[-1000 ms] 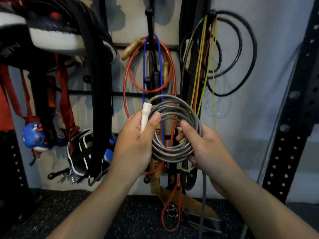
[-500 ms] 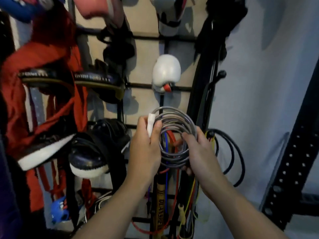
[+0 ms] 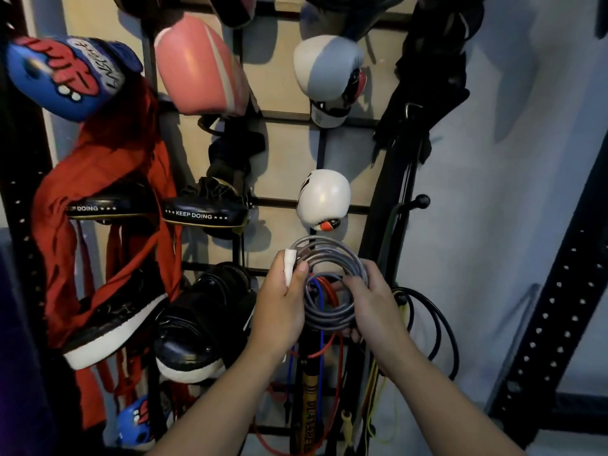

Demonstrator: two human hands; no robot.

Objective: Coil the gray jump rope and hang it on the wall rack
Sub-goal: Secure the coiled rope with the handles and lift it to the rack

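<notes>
Head view: one picture, taken looking forward and down at both hands in front of a wall rack.
Jump rope [image 3: 329, 311]: a gray cord wound into a round coil of several loops, held upright between the two hands, in front of the lower middle of the rack and not hung on any hook.
Handle [image 3: 290, 265]: a white grip of the rope, seen at the upper left of the coil, pressed under the left thumb.
Left hand [image 3: 279, 311]: fingers and thumb are curled round the left side of the coil and the white handle together.
Right hand [image 3: 371, 307]: fingers are wrapped round the right side of the coil, the fingertips tucked through its middle.
Wall rack [image 3: 320, 149]: a black bar grid fixed on a beige panel, loaded with gear.
White glove [image 3: 323, 197]: hung on the rack just above the coil, apart from it.
Pink glove [image 3: 197, 65]: hung near the top of the rack, to the left of a white and gray glove [image 3: 327, 69].
Blue glove [image 3: 65, 77]: seen at the upper left, above a red cloth [image 3: 102, 179].
Pads [image 3: 204, 213]: black, lettered "KEEP DOING", set left of the white glove.
Hook [image 3: 421, 201]: a black ball-tipped peg, up and to the right of the coil.
Other ropes [image 3: 320, 340]: red and blue cords are seen behind the coil; a black cord [image 3: 437, 327] is looped to the right of the right hand.
</notes>
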